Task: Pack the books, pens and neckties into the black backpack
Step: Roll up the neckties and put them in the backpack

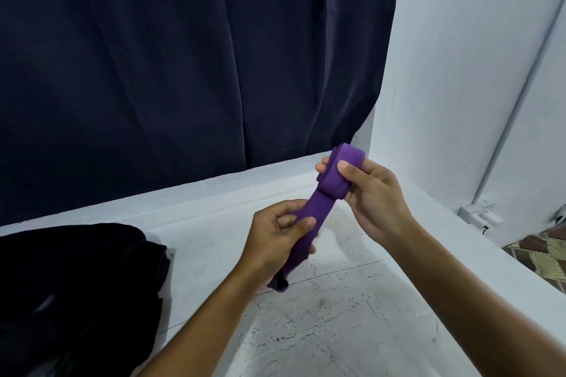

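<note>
Here the purple necktie (318, 208) is held in the air above the white bench (352, 300), partly folded into a flat bundle at its upper end, with the rest running down as a single band. The right hand (376, 196) pinches the folded bundle, thumb on the near face and fingers (321, 167) curled behind it. Below the bundle, the left hand (275, 238) grips the loose band, thumb and fingers closed round it, and the tie's dark lower end hangs out under the palm. To the left of the necktie, the black backpack (76, 284) lies on the bench, apart from both hands. Behind the necktie hangs a dark navy curtain (183, 55), and to its right stands a white wall (459, 70).
</note>
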Demonstrator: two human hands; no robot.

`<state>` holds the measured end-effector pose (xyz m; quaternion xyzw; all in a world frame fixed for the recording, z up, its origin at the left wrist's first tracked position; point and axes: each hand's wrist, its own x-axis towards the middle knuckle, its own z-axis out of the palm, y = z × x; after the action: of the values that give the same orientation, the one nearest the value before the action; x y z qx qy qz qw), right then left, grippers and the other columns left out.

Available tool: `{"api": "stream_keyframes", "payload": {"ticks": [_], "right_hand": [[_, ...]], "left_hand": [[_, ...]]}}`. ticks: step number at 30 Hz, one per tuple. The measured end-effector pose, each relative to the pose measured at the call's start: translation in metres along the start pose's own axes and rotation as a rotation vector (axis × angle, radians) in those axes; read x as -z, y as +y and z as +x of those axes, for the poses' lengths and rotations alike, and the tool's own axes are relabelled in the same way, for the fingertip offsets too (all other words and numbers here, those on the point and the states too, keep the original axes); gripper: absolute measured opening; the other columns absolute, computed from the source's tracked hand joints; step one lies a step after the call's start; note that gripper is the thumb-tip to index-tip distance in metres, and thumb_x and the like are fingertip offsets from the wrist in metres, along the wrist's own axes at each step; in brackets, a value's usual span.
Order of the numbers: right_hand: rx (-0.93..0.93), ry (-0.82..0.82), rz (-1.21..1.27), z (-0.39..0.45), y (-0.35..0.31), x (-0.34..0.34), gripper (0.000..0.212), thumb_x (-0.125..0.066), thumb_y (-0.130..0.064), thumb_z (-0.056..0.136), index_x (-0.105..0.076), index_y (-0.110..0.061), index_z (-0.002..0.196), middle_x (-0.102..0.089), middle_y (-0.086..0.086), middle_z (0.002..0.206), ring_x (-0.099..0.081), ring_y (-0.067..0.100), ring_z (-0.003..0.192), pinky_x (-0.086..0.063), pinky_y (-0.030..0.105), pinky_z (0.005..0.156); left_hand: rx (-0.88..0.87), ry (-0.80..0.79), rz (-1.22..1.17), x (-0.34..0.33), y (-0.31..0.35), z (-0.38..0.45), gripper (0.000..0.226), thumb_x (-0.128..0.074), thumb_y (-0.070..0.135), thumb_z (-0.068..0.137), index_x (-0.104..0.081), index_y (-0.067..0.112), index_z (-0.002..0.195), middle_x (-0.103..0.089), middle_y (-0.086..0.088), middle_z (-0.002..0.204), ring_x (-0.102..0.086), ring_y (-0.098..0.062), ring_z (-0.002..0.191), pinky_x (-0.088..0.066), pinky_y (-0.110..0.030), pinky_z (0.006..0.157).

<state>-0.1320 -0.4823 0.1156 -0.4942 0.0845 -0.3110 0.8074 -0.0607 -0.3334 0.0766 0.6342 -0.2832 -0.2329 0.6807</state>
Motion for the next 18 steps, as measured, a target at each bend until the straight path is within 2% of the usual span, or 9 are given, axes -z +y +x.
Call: {"api": "stream_keyframes", "payload": {"ticks": [2, 5, 7, 8, 10, 12, 14, 16, 18], "right_hand": [[0.06, 0.059, -0.16, 0.001, 0.009, 0.002, 0.024, -0.052, -0.001, 0.096, -0.06, -0.002, 0.119, -0.072, 0.01, 0.1, -0.068, 0.025, 0.099, -0.059, 0.033, 0.083], [0.226, 0.085, -0.59, 0.004, 0.021, 0.01, 0.015, -0.056, -0.002, 0.095, -0.061, -0.009, 0.107, -0.072, 0.007, 0.1, -0.068, 0.024, 0.097, -0.059, 0.033, 0.079], [0.254, -0.031, -0.851, 0.006, 0.028, 0.019, 0.008, -0.056, -0.005, 0.096, -0.06, 0.0, 0.101, -0.071, 0.014, 0.098, -0.067, 0.031, 0.094, -0.059, 0.044, 0.079], [0.22, -0.113, -0.952, 0.006, 0.031, 0.023, 0.011, -0.055, -0.009, 0.097, -0.059, 0.001, 0.098, -0.07, 0.018, 0.096, -0.066, 0.036, 0.091, -0.056, 0.05, 0.081], [0.075, -0.296, -1.095, -0.002, 0.031, 0.024, 0.028, -0.049, -0.026, 0.101, -0.059, -0.002, 0.089, -0.069, 0.015, 0.088, -0.064, 0.03, 0.081, -0.052, 0.05, 0.08], [-0.145, -0.482, -1.111, -0.013, 0.027, 0.022, 0.057, -0.036, -0.053, 0.097, -0.063, -0.005, 0.084, -0.07, 0.011, 0.084, -0.063, 0.018, 0.074, -0.051, 0.039, 0.074], [-0.358, -0.69, -0.954, -0.023, 0.02, 0.024, 0.067, -0.035, -0.06, 0.095, -0.069, -0.002, 0.09, -0.073, 0.015, 0.089, -0.068, 0.019, 0.078, -0.052, 0.029, 0.074], [-0.437, -0.849, -0.728, -0.03, 0.016, 0.028, 0.046, -0.053, -0.038, 0.098, -0.067, 0.006, 0.098, -0.072, 0.021, 0.09, -0.07, 0.027, 0.077, -0.055, 0.033, 0.074], [-0.458, -0.862, -0.559, -0.037, 0.017, 0.034, 0.024, -0.059, -0.018, 0.094, -0.067, 0.004, 0.1, -0.071, 0.018, 0.086, -0.069, 0.025, 0.069, -0.056, 0.03, 0.067]], "left_hand": [[0.062, 0.009, -0.025, 0.002, 0.001, -0.005, 0.029, -0.067, 0.008, 0.089, -0.062, 0.011, 0.118, -0.071, -0.01, 0.07, -0.06, -0.02, 0.048, -0.052, -0.03, 0.055], [0.078, -0.031, -0.002, 0.006, 0.003, -0.014, 0.03, -0.064, 0.012, 0.091, -0.061, 0.012, 0.121, -0.066, -0.008, 0.063, -0.059, -0.018, 0.051, -0.051, -0.028, 0.053], [0.052, -0.047, 0.045, 0.01, 0.011, -0.018, 0.029, -0.064, 0.014, 0.092, -0.061, 0.017, 0.12, -0.065, -0.006, 0.06, -0.058, -0.016, 0.052, -0.049, -0.024, 0.053], [0.044, -0.051, 0.06, 0.013, 0.017, -0.018, 0.027, -0.063, 0.015, 0.092, -0.061, 0.02, 0.119, -0.064, -0.005, 0.059, -0.057, -0.015, 0.051, -0.048, -0.023, 0.052], [0.046, -0.054, 0.089, 0.021, 0.026, -0.012, 0.021, -0.061, 0.016, 0.094, -0.062, 0.021, 0.114, -0.059, -0.002, 0.053, -0.051, -0.012, 0.043, -0.044, -0.022, 0.045], [0.06, -0.075, 0.19, 0.031, 0.033, -0.001, 0.015, -0.058, 0.024, 0.096, -0.064, 0.018, 0.108, -0.049, 0.0, 0.047, -0.041, -0.012, 0.039, -0.036, -0.02, 0.04], [0.092, -0.156, 0.316, 0.041, 0.035, 0.01, 0.027, -0.056, 0.038, 0.095, -0.064, 0.014, 0.104, -0.046, 0.001, 0.046, -0.034, -0.012, 0.039, -0.029, -0.021, 0.041], [0.128, -0.333, 0.361, 0.053, 0.033, 0.02, 0.051, -0.063, 0.057, 0.083, -0.065, 0.01, 0.102, -0.048, 0.003, 0.048, -0.033, -0.01, 0.041, -0.028, -0.021, 0.043], [0.169, -0.572, 0.365, 0.062, 0.022, 0.027, 0.073, -0.074, 0.068, 0.066, -0.064, 0.007, 0.105, -0.048, 0.006, 0.049, -0.037, -0.007, 0.042, -0.036, -0.017, 0.051]]}}
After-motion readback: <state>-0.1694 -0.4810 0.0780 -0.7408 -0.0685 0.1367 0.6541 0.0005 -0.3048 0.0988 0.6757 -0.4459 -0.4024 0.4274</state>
